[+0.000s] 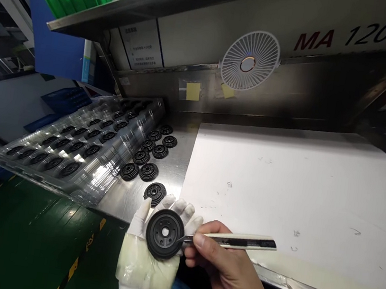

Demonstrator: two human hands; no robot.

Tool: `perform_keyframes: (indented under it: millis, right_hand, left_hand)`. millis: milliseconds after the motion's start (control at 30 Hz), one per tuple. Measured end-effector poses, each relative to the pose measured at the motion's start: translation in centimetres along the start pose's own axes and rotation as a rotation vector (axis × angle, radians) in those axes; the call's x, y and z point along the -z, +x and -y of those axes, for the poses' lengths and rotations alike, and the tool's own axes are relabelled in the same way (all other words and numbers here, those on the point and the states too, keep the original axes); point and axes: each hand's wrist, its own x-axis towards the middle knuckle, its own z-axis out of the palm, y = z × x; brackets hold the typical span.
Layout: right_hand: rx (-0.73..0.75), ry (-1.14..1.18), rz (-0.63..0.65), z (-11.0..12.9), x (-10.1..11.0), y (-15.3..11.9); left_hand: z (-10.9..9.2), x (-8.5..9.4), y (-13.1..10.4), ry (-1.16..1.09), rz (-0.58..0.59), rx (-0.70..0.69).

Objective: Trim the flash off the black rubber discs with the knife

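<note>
Gloved left hand (149, 248) grips black disc (165, 234), lower centre. Bare right hand (222, 263) closed on knife (233, 240), blade touching disc's rim. More discs (148, 171) on desk (280, 190).

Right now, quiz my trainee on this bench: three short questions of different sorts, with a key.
1. True or false: the gloved left hand holds the round black ribbed plastic disc.
2. Which hand holds the white and black slim knife? A left, B right.
3. Fill in: the loose black discs lie in two rows beside the clear plastic ____.

Key: 1 true. 2 B, the bare right hand. 3 tray.
</note>
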Motion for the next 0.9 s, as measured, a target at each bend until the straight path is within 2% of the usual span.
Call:
perform_keyframes:
  millis: [133,300,433,533,633,767,833,900]
  right_hand:
    - [0.067,-0.014,-0.063,0.1,0.6,0.0]
    - [0.154,-0.146,-0.096,0.0,0.5,0.0]
    - [0.153,-0.221,-0.107,-0.2,0.3,-0.4]
    - [0.111,-0.257,-0.066,-0.4,0.2,-0.8]
    - [0.14,-0.264,-0.065,-0.4,0.2,-1.0]
    - [0.205,-0.371,-0.132,-0.5,0.5,-0.9]
    - [0.175,-0.346,-0.088,-0.7,0.5,-1.0]
    - [0.115,-0.228,-0.025,-0.8,0.3,-1.0]
  left_hand:
    - [0.0,0.3,0.0,0.018,0.032,-0.006]
    - [0.0,-0.5,-0.7,0.063,-0.03,-0.026]
    - [0.3,-1.1,-0.9,0.047,-0.034,-0.029]
    - [0.5,-1.3,-0.9,0.055,-0.059,-0.065]
    - [0.6,-1.3,-0.9,0.072,-0.063,-0.095]
    - [0.3,-1.0,-0.7,0.072,-0.004,-0.068]
    - [0.1,-0.6,-0.5,0.057,0.047,-0.044]
    - [0.1,-0.2,-0.3,0.044,0.117,-0.045]
